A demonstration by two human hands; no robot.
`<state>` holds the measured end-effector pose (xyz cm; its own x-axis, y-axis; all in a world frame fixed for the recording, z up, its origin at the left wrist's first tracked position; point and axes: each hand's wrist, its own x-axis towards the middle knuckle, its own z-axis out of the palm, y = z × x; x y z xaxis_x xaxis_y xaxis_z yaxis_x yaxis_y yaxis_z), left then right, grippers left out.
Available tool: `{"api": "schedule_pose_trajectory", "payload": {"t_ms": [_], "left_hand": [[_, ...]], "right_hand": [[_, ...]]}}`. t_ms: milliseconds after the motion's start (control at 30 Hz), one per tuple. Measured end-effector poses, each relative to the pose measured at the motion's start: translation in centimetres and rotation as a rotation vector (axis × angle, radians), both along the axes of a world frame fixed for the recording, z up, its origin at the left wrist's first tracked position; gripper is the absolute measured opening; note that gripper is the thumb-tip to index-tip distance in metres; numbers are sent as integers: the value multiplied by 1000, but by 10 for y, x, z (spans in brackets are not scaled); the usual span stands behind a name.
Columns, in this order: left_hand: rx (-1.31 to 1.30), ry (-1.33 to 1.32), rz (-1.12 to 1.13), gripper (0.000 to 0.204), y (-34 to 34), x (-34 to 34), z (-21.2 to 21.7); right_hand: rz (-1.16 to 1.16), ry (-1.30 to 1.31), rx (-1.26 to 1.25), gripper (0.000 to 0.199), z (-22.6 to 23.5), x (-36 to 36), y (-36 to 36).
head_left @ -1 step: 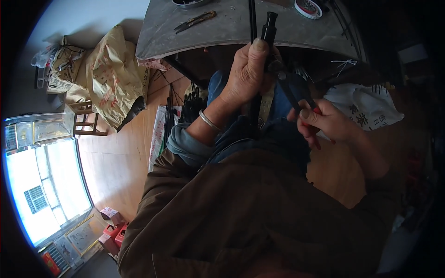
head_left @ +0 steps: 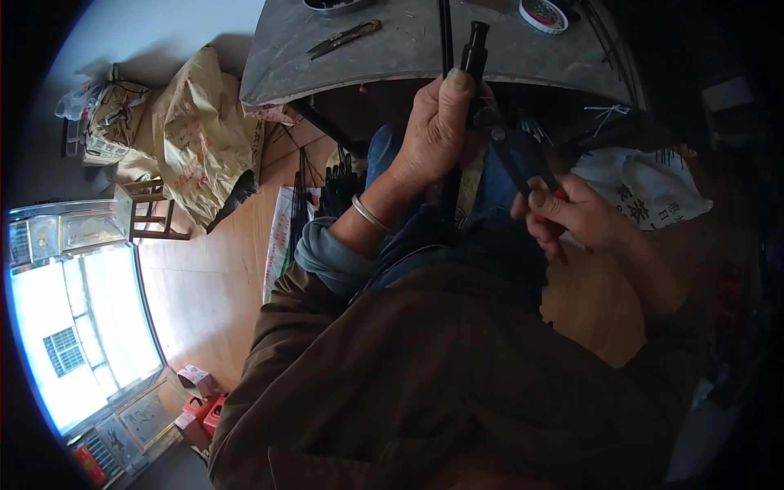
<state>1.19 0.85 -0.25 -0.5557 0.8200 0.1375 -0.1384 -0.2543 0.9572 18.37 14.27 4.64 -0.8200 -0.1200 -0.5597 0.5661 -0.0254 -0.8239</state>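
Observation:
My left hand (head_left: 433, 126) is closed round a black tubular piece (head_left: 474, 51) with a flared end, held upright at the table's near edge, thumb pressed along its side. Just left of it a thin black rod (head_left: 445, 37) stands up; whether the two are joined is hidden. In my right hand (head_left: 576, 212) are dark pliers (head_left: 513, 159) with red grips, my fingers wrapped round the handles. The pliers' jaws are beside my left fingers, against or close to the lower part of the tubular piece; what they bite on cannot be made out.
On the grey table (head_left: 286, 73) lie thread snips (head_left: 346, 38), with a white round dish (head_left: 544, 15) of small parts at the right. Black rods (head_left: 339, 192) stand bundled by my left knee. A white sack (head_left: 645, 188), a wooden stool (head_left: 149, 211) and tan sacks (head_left: 196, 135) are around.
My right hand and the pliers' handles have shifted very slightly. My left hand and the black piece stay as they were.

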Motion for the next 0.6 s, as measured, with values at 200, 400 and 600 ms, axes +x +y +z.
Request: {"api": "schedule_pose_trajectory", "payload": {"t_ms": [200,400,600], "left_hand": [[12,80,39,67,-1,3,0],[-8,55,62,59,5,4,3],[-39,-14,87,61,8,2,-2]], "right_hand": [[-28,-160,-189,42,16,0,-4],[-95,-217,-114,40,14,2,-11],[-60,-165,475,22,36,-14,6]]}}
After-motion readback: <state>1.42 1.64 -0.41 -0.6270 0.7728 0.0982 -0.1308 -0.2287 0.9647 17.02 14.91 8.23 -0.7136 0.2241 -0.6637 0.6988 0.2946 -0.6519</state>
